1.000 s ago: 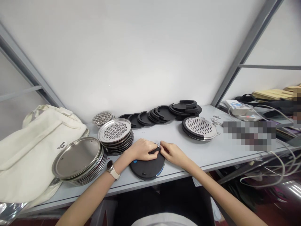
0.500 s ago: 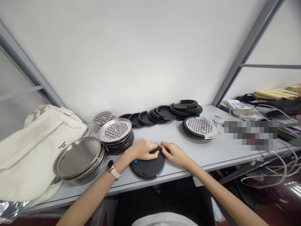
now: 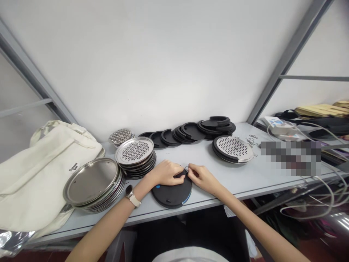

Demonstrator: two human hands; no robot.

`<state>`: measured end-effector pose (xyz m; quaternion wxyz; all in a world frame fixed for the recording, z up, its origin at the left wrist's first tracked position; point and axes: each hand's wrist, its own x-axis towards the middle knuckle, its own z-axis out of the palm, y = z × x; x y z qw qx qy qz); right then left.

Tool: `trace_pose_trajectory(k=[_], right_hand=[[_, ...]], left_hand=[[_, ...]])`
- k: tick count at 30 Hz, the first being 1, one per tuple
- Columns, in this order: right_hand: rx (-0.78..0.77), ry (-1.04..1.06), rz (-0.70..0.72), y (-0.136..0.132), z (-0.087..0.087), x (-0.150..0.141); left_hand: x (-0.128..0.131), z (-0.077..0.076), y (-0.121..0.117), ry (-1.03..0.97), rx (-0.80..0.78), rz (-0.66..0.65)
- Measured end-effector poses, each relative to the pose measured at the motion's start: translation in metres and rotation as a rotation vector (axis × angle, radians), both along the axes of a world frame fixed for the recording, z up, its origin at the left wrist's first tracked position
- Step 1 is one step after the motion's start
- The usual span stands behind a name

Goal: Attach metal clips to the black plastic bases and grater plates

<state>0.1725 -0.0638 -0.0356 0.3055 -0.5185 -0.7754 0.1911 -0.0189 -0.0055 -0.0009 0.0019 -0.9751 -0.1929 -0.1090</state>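
Cream bag: (image 3: 46,171) slumped at the left end of the tabletop (image 3: 207,156).
Plain plates: (image 3: 92,182) a stack of round metal ones, just beside the bag.
Small grater plates: (image 3: 120,136) near the wall, behind the larger ones.
Large grater plates: (image 3: 134,151) stacked, the raised teeth of the top one facing up.
Left hand: (image 3: 167,173) fingers curled and nearly closed, gripping the back part of the black disc, thumb on top.
Black disc: (image 3: 173,194) flat near the front edge of the tabletop, under the left hand; blue shows at its left side and right rim.
Small metal ring: (image 3: 187,167) at the disc's far right edge, between the hands.
Right hand: (image 3: 201,176) closed to a pinch, fingertips on the ring.
Black rimmed discs: (image 3: 191,131) an overlapping row along the wall, piled higher at its right end.
Perforated plate: (image 3: 235,148) right of the hands, topping a short stack.
Loose metal pieces: (image 3: 252,140) just beyond that stack.
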Motion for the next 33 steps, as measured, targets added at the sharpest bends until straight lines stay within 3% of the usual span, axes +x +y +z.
trace_pose_trajectory(k=[8, 33], right_hand=[[0.029, -0.081, 0.040, 0.0025, -0.0032, 0.0004], [-0.001, -0.060, 0.034, 0.0014, -0.0026, -0.0006]], left_hand=[[-0.0001, 0.0018, -0.0005, 0.015, 0.007, 0.006], [-0.0005, 0.0005, 0.0003, 0.012, 0.024, -0.007]])
